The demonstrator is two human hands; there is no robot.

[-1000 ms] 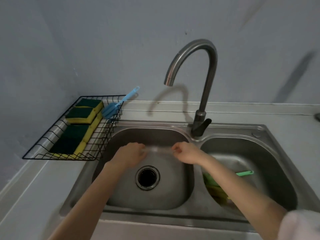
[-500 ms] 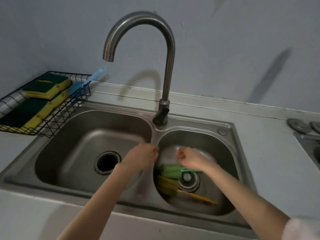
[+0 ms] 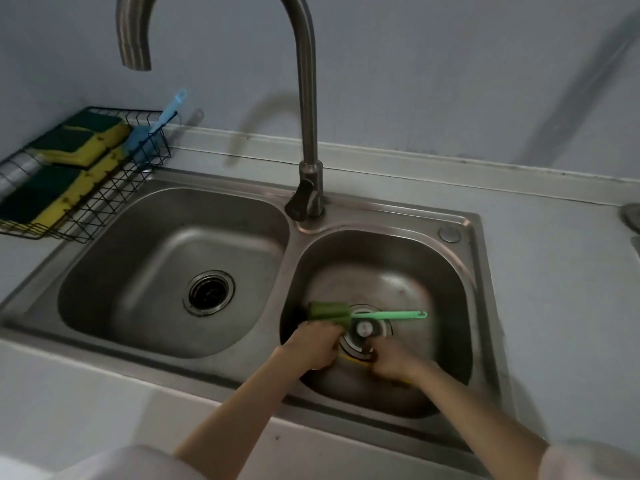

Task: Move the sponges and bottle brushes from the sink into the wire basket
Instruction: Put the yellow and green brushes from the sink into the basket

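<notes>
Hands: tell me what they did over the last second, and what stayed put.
Both hands crossed from the left basin into the right basin. The left hand now sits at the green bottle brush, the right hand over the yellow brush; whether either grips is unclear. The sponges and blue brush in the wire basket stayed.

— Status of the sink [image 3: 460, 271]?
— Right bowl holds a green bottle brush [image 3: 349, 315], lying flat across the drain, sponge head leftward, handle pointing right. A yellow item [image 3: 356, 361] lies beneath both hands, largely hidden.
— And the wire basket [image 3: 114, 199]?
— Black, on the counter left of the sink. It contains yellow-and-green sponges [image 3: 76, 147], stacked, and a blue bottle brush [image 3: 152, 131] leaning at its right end, handle projecting upward.
</notes>
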